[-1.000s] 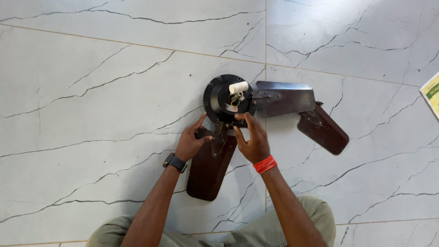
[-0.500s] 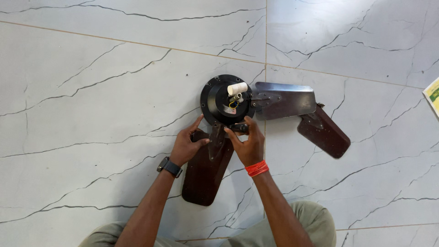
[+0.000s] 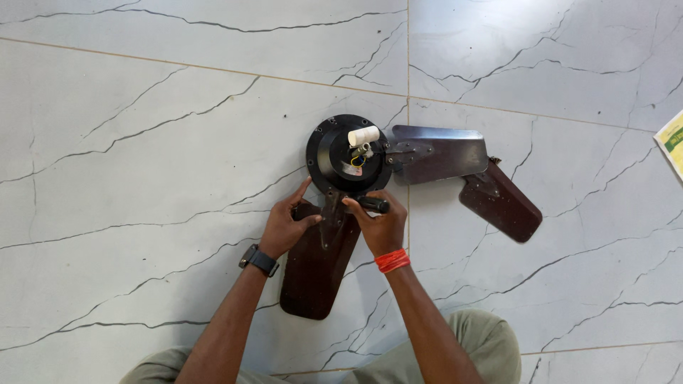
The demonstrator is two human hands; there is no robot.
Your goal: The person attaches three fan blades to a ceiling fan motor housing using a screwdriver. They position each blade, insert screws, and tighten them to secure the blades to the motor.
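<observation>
Head view looks straight down on a white marble-patterned floor (image 3: 142, 142) with dark veins, where a ceiling fan lies taken partly apart. Its round black motor housing (image 3: 334, 153) sits near the middle of the scene, with a short white cylinder (image 3: 363, 135) and a few coloured wires at its hub. A dark brown blade (image 3: 316, 270) runs from the housing's near edge toward the person, lying flat on the floor between the two forearms. A second blade (image 3: 437, 151), shinier and greyish, points right from the housing, and a third brown blade (image 3: 501, 203) lies just beyond it, lower right, its end overlapping the second blade's tip.

The left hand (image 3: 284, 226), a dark watch (image 3: 260, 259) at its wrist, rests on the near blade's left edge close to the housing, fingers loosely curled and the index finger stretched toward the housing rim. The right hand (image 3: 380, 222), with an orange band (image 3: 392, 260) at the wrist, is closed around a black tool handle (image 3: 373, 205) lying crosswise by the blade's metal bracket (image 3: 331, 213). The tool's tip is hidden, so its kind cannot be told.

A yellow-green printed sheet (image 3: 672, 142) shows at the far right edge.
</observation>
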